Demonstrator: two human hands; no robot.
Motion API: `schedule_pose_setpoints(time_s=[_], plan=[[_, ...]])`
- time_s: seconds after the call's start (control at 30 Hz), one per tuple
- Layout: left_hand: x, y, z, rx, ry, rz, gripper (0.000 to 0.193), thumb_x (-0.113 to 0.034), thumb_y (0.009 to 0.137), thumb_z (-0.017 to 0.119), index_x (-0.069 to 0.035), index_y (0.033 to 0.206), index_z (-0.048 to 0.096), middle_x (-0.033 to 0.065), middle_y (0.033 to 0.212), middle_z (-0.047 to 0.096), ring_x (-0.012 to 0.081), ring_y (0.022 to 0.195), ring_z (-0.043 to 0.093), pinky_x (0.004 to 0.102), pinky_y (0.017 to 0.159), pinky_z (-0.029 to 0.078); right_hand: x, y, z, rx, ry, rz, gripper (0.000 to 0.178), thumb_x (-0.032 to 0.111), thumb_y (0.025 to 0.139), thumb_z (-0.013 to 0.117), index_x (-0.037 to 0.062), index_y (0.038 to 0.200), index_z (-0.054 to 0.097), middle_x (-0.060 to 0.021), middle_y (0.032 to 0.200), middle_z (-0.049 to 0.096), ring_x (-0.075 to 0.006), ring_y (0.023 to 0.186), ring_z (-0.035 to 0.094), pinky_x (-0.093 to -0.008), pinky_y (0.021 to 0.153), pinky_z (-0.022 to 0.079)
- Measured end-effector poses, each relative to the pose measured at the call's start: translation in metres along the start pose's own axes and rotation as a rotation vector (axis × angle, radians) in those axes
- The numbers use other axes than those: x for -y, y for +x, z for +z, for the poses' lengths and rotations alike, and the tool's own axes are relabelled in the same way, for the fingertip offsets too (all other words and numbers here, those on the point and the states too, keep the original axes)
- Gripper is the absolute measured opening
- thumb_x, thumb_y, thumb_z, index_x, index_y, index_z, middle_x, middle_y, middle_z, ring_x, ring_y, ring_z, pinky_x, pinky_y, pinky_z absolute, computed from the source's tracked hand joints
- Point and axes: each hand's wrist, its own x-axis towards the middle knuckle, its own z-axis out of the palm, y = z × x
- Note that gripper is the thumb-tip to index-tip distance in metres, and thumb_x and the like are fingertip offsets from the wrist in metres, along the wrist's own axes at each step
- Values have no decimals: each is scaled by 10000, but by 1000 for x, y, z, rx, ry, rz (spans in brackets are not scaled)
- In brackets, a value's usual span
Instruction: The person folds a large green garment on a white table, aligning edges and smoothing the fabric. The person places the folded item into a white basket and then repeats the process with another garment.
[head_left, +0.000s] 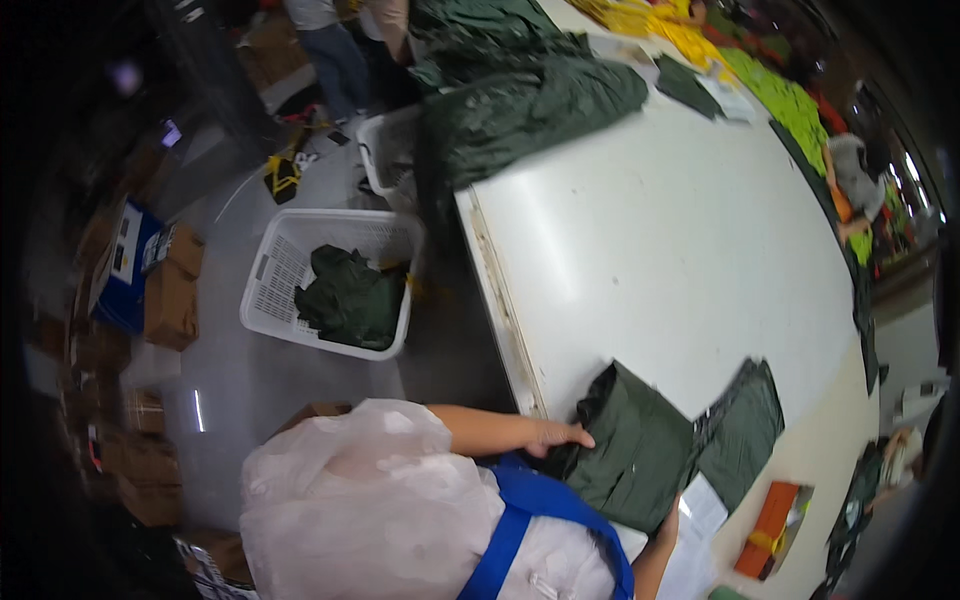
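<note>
A folded dark green garment (635, 445) of thin, slightly shiny cloth is held at the near edge of the white table, in front of my body. My left hand (558, 436) grips its left edge, the thumb lying on top and the other fingers hidden beneath. Along its lower right edge, my right hand (668, 522) is closed on the cloth, mostly covered by it. A second dark green folded piece (745, 430) lies just right of it. White paper sheets (700, 515) rest on the table next to my right hand.
Dark green fabric (540, 110) is heaped on the far left of the white table (640, 250). A white basket (262, 285) with dark green cloth stands on the floor at left, near cardboard boxes (172, 305). An orange box (768, 530) sits at right. Other people work across the table.
</note>
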Motion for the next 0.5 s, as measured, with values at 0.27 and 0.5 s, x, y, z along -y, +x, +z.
schedule_pose_setpoints(time_s=[0.27,0.5], plan=[[0,-17,-18,-44,-46,12,807,-371,689,776,-39,1346,446,142,1339,510,295,1234,479,448,1087,327,-4,13,21,-45,104,184,493,396,884,540,4,1182,578,-109,1079,663,-224,935,658,-341,844,530],[-4,-2,-25,-16,-165,14,799,-452,718,760,-56,1343,460,134,1352,503,286,1242,474,447,1094,318,-32,35,-6,-22,171,254,604,592,909,450,86,1212,581,-71,1096,662,-190,958,651,-373,835,530]])
